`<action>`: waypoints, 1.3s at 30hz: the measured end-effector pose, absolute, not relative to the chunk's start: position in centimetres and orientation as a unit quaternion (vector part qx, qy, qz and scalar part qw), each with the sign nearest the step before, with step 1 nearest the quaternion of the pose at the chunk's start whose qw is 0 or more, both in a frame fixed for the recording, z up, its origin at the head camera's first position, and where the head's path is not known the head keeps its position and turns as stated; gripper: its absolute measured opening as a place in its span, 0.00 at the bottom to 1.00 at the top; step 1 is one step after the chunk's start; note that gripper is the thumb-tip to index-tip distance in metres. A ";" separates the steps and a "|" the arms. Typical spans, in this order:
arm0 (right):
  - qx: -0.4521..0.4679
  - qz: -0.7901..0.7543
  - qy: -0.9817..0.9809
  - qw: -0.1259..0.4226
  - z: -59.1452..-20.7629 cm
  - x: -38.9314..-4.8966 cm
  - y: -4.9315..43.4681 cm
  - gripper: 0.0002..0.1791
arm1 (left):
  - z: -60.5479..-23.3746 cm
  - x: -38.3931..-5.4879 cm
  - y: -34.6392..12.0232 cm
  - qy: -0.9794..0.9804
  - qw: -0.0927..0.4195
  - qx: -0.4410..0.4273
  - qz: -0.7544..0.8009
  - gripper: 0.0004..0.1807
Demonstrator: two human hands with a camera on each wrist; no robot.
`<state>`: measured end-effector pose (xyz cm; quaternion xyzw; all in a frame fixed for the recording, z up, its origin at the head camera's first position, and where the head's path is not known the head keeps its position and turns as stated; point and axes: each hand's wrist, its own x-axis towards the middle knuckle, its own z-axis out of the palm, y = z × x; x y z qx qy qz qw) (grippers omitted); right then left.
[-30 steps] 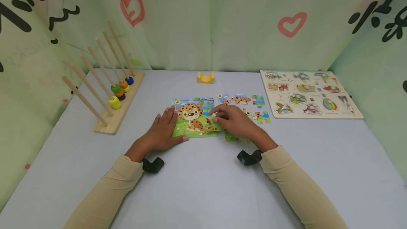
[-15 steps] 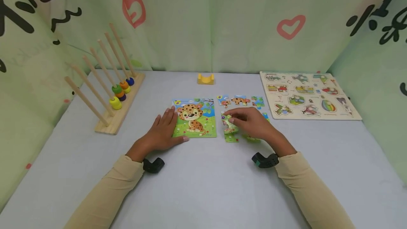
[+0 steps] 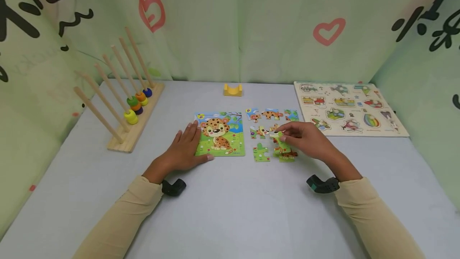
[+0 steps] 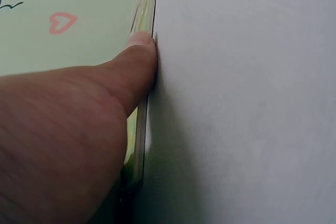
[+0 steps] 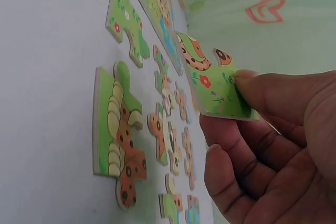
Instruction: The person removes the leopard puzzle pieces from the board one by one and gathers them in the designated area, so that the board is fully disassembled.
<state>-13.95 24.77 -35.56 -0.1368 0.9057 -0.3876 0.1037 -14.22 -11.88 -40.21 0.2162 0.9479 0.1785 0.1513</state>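
My left hand (image 3: 182, 147) rests with straight fingers on the left edge of a square puzzle board (image 3: 220, 141) picturing a spotted leopard cub. In the left wrist view its thumb (image 4: 139, 64) lies along the board's near edge. My right hand (image 3: 310, 141) pinches a green puzzle piece (image 5: 218, 93) with a red flower and spotted patches, between thumb and fingers. That piece is raised and tilted over the loose pieces. Below it a wider puzzle piece (image 5: 121, 129), green and spotted brown, lies on the table. A green flowered corner piece (image 3: 261, 153) lies left of that one.
More loose puzzle pieces (image 3: 272, 114) lie in rows right of the board. A wooden peg stand (image 3: 123, 145) with coloured beads stands at left. A yellow curved block (image 3: 232, 90) sits at the back, a vehicle puzzle board (image 3: 352, 109) at back right.
My right hand has carried the pinched puzzle piece rightward, from the leopard board's right edge to above the loose pieces. My left hand stays on the board.
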 end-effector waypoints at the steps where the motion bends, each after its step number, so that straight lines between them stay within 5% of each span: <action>1: -0.136 -0.387 0.906 0.102 -35.6 -13.9 25.1 0.15 | -40.2 -14.2 -11.9 0.948 0.150 0.216 0.179 0.55; 39: -0.077 -0.308 0.945 0.078 -37.8 -11.9 29.8 0.15 | -40.5 -14.2 -12.1 0.949 0.156 0.207 0.177 0.55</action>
